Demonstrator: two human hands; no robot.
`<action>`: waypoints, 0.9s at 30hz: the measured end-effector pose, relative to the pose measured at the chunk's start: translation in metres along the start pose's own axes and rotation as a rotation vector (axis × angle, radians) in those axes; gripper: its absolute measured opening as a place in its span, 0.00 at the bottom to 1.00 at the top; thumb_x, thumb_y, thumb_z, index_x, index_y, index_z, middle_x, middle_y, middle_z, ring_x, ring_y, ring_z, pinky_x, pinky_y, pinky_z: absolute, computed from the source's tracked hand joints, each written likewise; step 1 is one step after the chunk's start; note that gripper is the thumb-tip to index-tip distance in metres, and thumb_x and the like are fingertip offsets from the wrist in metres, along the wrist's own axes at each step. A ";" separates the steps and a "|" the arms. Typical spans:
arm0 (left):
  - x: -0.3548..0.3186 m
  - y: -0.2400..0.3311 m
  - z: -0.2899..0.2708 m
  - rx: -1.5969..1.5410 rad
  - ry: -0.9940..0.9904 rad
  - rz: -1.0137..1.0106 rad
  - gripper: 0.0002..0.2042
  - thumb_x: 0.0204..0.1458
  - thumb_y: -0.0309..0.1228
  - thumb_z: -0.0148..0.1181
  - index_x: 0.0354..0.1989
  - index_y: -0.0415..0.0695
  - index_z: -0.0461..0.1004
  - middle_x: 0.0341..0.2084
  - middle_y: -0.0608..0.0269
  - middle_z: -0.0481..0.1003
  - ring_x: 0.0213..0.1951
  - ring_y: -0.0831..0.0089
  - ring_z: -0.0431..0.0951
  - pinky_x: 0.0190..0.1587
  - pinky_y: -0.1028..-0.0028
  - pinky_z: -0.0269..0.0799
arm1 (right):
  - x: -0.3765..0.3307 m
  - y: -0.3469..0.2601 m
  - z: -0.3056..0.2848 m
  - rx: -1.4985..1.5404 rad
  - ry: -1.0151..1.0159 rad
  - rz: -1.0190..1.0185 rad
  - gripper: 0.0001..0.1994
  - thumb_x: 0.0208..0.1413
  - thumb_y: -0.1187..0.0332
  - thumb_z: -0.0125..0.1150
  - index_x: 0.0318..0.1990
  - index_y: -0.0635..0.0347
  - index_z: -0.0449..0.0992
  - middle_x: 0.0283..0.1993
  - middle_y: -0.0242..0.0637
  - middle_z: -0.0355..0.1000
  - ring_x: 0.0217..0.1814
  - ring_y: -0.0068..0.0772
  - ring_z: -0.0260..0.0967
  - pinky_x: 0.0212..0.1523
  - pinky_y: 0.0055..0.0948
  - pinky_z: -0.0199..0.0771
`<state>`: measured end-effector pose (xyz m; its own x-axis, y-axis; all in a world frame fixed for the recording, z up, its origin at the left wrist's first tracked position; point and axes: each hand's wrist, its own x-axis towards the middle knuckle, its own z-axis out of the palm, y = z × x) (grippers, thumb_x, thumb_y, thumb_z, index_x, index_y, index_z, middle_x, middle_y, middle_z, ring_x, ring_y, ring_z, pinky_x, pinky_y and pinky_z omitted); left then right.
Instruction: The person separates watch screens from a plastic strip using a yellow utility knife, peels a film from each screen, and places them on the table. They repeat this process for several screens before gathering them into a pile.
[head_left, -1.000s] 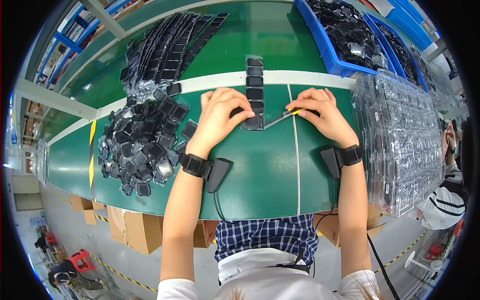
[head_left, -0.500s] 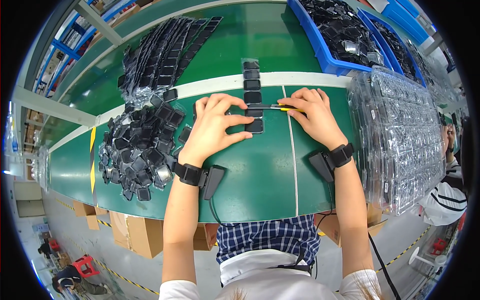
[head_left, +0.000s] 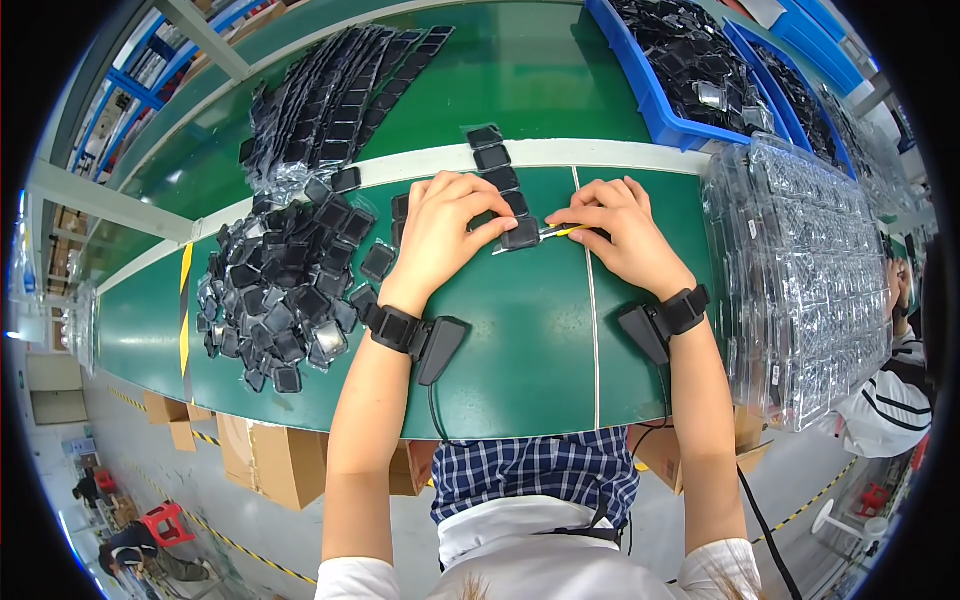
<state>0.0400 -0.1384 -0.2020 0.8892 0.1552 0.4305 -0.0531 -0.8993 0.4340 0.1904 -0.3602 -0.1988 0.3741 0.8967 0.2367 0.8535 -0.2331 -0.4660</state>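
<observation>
I find the black strip (head_left: 502, 179) swung leftward at its far end, well inside the surface's (head_left: 510, 375) near edge. Left hand (head_left: 448, 226) pinches it; right hand (head_left: 628, 236), a yellow tool (head_left: 562, 232). Tool slippage could scratch it.

Bright, even light; soft glare on green tabletop (head_left: 510, 370); clear trays (head_left: 800, 290) glinting; fisheye edges bent, corners black.

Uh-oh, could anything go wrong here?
The yellow tool in the right hand reaches close to the left hand, so it might poke a finger. The strip of black squares is pinched near its lower end, so the top might swing. The left wrist strap could bump the loose pile beside it.
</observation>
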 end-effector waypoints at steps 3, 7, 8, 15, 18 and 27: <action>0.001 0.001 -0.001 -0.029 -0.016 -0.042 0.07 0.51 0.37 0.74 0.34 0.51 0.84 0.39 0.71 0.80 0.51 0.67 0.75 0.57 0.65 0.62 | 0.001 -0.003 0.001 -0.012 -0.006 0.023 0.14 0.59 0.71 0.67 0.50 0.41 0.86 0.46 0.26 0.70 0.58 0.32 0.67 0.77 0.54 0.41; 0.004 0.001 -0.001 -0.068 -0.051 -0.086 0.07 0.50 0.36 0.74 0.34 0.51 0.84 0.38 0.70 0.81 0.50 0.67 0.77 0.56 0.65 0.63 | 0.006 -0.002 0.005 -0.012 -0.013 0.043 0.14 0.60 0.71 0.66 0.50 0.40 0.86 0.47 0.24 0.70 0.59 0.32 0.67 0.78 0.57 0.38; 0.004 0.000 -0.001 -0.079 -0.056 -0.082 0.07 0.50 0.36 0.74 0.34 0.50 0.84 0.38 0.70 0.81 0.49 0.67 0.78 0.56 0.65 0.63 | 0.007 -0.003 0.008 -0.006 0.001 0.024 0.14 0.60 0.71 0.66 0.51 0.39 0.86 0.47 0.24 0.70 0.59 0.31 0.67 0.78 0.58 0.37; -0.001 -0.004 -0.006 -0.108 -0.087 -0.071 0.06 0.51 0.34 0.74 0.35 0.50 0.84 0.40 0.71 0.84 0.50 0.69 0.79 0.57 0.66 0.63 | 0.007 0.002 0.003 0.039 -0.070 0.022 0.13 0.61 0.69 0.66 0.50 0.39 0.86 0.48 0.23 0.70 0.60 0.29 0.67 0.79 0.59 0.35; -0.001 -0.001 -0.007 -0.102 -0.092 -0.083 0.06 0.51 0.34 0.73 0.36 0.50 0.84 0.42 0.72 0.84 0.51 0.70 0.79 0.58 0.67 0.61 | 0.002 0.003 -0.008 0.056 -0.132 0.067 0.13 0.59 0.68 0.67 0.50 0.39 0.86 0.48 0.23 0.70 0.59 0.29 0.68 0.79 0.59 0.35; -0.005 -0.003 -0.010 -0.137 -0.093 -0.073 0.05 0.53 0.33 0.73 0.36 0.49 0.84 0.42 0.73 0.84 0.53 0.71 0.79 0.59 0.67 0.59 | -0.007 0.011 -0.029 0.061 -0.145 0.109 0.12 0.60 0.71 0.66 0.49 0.41 0.86 0.47 0.24 0.70 0.59 0.30 0.68 0.76 0.51 0.41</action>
<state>0.0313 -0.1323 -0.1979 0.9308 0.1743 0.3214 -0.0424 -0.8217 0.5683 0.2075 -0.3802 -0.1809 0.4033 0.9132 0.0583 0.7857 -0.3129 -0.5337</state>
